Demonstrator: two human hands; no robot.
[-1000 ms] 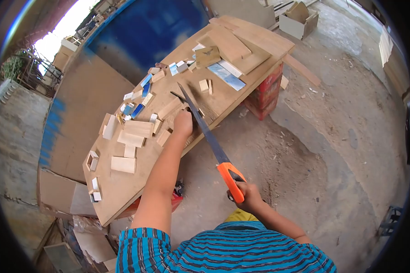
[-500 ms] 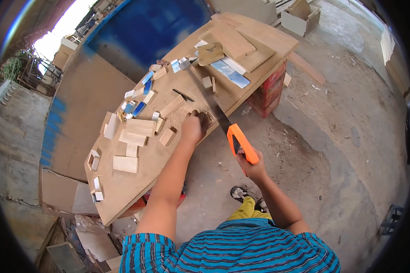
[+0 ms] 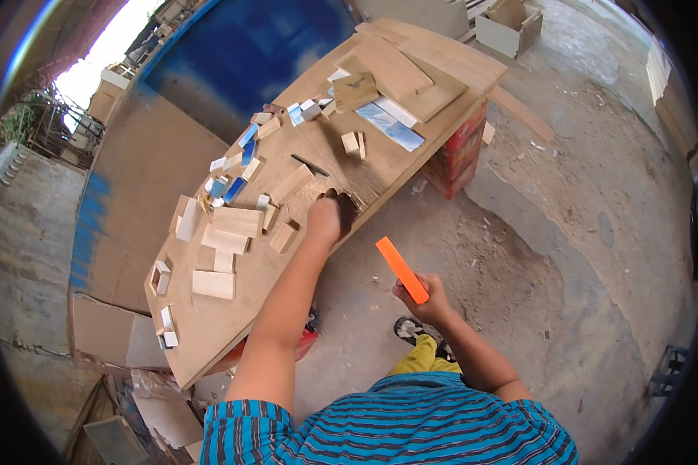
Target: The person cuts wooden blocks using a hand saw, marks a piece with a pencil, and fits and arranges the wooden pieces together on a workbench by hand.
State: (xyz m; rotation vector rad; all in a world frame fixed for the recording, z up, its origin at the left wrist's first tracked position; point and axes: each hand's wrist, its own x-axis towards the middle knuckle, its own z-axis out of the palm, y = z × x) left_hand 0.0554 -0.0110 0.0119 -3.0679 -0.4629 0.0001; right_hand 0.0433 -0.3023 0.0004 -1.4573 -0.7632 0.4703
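Note:
My right hand [image 3: 430,301] is wrapped round the orange handle of a handsaw [image 3: 400,267], off the front edge of the table. The saw's blade does not show clearly here; the handle is seen narrow, from its edge. My left hand [image 3: 328,217] presses down at the table's front edge with fingers curled. Whatever lies under those fingers is dark and hidden. Beside it is a long wooden block [image 3: 293,184], with sawdust around. A dark, thin pencil-like tool [image 3: 309,165] lies just beyond. A short wood block [image 3: 285,235] sits left of my left wrist.
Several wood offcuts [image 3: 237,221] and blue-and-white pieces [image 3: 236,190] lie along the wooden table [image 3: 186,333]. Boards [image 3: 395,66] are stacked at its far end, near a blue-and-white strip [image 3: 390,125]. A red crate [image 3: 461,159] stands beneath. A blue-painted panel [image 3: 248,62] rises behind.
The saw has come back and down toward my body, its handle turned edge-on, and its blade no longer shows across the table. My left hand stays in place.

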